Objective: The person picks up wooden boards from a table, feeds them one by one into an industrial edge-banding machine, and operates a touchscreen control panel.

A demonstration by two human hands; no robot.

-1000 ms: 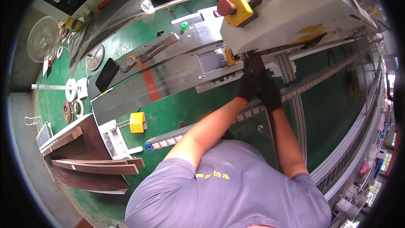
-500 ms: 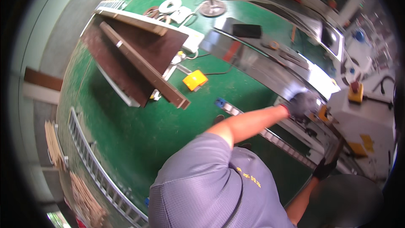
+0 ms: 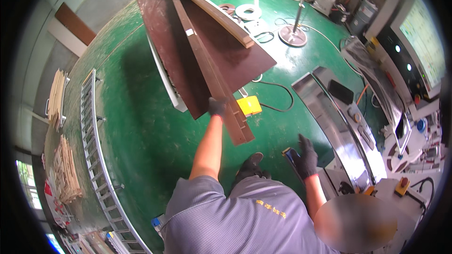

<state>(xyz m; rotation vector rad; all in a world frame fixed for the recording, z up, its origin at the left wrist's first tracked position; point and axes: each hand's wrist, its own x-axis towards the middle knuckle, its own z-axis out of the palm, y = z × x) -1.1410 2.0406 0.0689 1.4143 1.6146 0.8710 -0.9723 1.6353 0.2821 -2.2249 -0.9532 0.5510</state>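
A big dark brown board (image 3: 235,54) lies tilted on a white frame over the green floor. Two long wooden strips rest on it: a lighter one (image 3: 214,11) along the far edge and a dark brown one (image 3: 207,68) running toward me. My left hand (image 3: 216,107), in a black glove, is stretched forward and closed on the near part of the dark strip, at the board's edge. My right hand (image 3: 307,156), also gloved, hangs with fingers spread beside the blue-tipped corner (image 3: 289,153) of the metal table, holding nothing.
A yellow box (image 3: 248,106) with a black cable sits by the strip's near end. To the right are a steel table (image 3: 325,113) with a black phone (image 3: 340,91), a fan stand (image 3: 293,35) and white rings (image 3: 248,11). A roller rack (image 3: 96,127) and stacked wooden slats (image 3: 66,169) are at left.
Both hands have left the machine with the red button. The view swung toward the boards, and my left hand has reached out onto the dark strip while the right hand dropped by the table corner.
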